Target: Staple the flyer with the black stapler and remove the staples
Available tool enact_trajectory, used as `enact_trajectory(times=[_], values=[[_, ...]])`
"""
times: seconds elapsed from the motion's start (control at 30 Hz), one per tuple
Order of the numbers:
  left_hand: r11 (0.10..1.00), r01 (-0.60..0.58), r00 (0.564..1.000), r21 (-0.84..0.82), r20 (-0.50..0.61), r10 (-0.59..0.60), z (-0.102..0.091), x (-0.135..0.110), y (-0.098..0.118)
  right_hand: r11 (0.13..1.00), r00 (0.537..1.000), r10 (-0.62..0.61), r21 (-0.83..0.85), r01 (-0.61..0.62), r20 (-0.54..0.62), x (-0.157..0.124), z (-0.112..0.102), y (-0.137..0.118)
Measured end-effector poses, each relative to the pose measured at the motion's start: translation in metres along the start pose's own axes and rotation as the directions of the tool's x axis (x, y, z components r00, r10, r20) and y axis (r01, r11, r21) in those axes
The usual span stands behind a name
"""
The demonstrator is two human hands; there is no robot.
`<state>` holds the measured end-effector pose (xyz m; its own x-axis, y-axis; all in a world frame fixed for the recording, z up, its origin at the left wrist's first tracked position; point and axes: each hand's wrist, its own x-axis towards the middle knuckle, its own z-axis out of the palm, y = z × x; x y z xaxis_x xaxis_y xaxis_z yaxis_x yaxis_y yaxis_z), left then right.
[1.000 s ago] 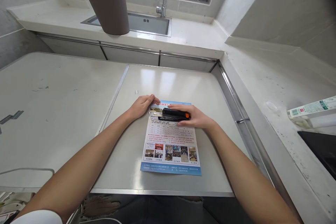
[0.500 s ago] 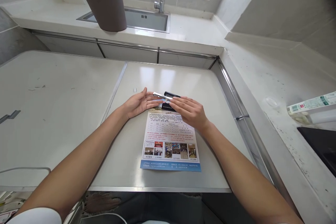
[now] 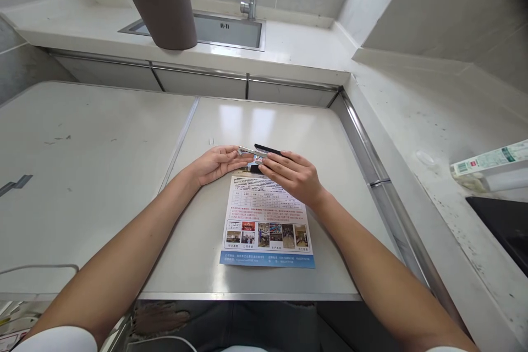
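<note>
My right hand [image 3: 293,175] is wrapped round an opened stapler [image 3: 268,149], its fingers lying over the black body and hiding much of it. The silver staple channel juts out to the left between the black top arm and the base. My left hand [image 3: 218,165] meets the tip of that channel, with thumb and fingers pinched at its end. Below the stapler lies a printed leaflet [image 3: 268,214], flat on the table, its top edge partly covered by the hands. A small strip of staples [image 3: 211,141] rests behind my left hand.
The white folding table [image 3: 198,264] has a seam left of the leaflet. Behind it are a counter with a sink [image 3: 231,30], a tap [image 3: 249,8] and a brown column [image 3: 154,0]. At right, a box [image 3: 490,160] sits on the side counter.
My left thumb has come down from its raised position, and the fingers have closed at the channel's tip. The stapler has tilted slightly in my right hand.
</note>
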<state>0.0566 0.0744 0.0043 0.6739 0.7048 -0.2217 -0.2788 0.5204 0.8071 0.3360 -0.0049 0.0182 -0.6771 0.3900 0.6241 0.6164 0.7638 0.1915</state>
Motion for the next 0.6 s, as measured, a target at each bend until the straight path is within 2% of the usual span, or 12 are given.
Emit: enact_trajectory(times=[0.1, 0.27, 0.37, 0.43, 0.47, 0.53, 0.6], values=[[0.998, 0.010, 1.000, 0.056, -0.017, -0.009, 0.001, 0.000, 0.000, 0.996, 0.998, 0.023, 0.089, -0.029, 0.060, 0.001, 0.000, -0.002], [0.998, 0.010, 0.999, 0.054, -0.050, -0.007, -0.001, 0.003, -0.002, 0.926, 0.973, 0.162, 0.316, -0.207, 0.162, 0.000, -0.002, 0.000], [0.999, -0.014, 0.992, 0.040, -0.126, 0.019, -0.001, 0.004, -0.003, 0.909, 0.966, 0.215, 0.331, -0.251, 0.142, -0.005, 0.000, 0.003], [0.996, -0.060, 0.973, 0.058, -0.218, 0.072, 0.001, 0.005, -0.002, 0.905, 0.956, 0.287, 0.310, -0.292, 0.061, -0.008, 0.001, 0.004], [0.993, -0.093, 0.959, 0.077, -0.260, 0.110, 0.002, 0.005, -0.001, 0.890, 0.937, 0.348, 0.311, -0.333, 0.005, -0.010, 0.000, 0.004], [0.978, -0.164, 0.930, 0.126, -0.310, 0.196, 0.004, 0.005, 0.000, 0.822, 0.866, 0.493, 0.371, -0.432, -0.086, -0.011, -0.002, 0.005], [0.958, -0.226, 0.908, 0.174, -0.319, 0.272, 0.006, 0.005, 0.001, 0.704, 0.786, 0.614, 0.501, -0.503, -0.073, -0.010, -0.005, 0.005]])
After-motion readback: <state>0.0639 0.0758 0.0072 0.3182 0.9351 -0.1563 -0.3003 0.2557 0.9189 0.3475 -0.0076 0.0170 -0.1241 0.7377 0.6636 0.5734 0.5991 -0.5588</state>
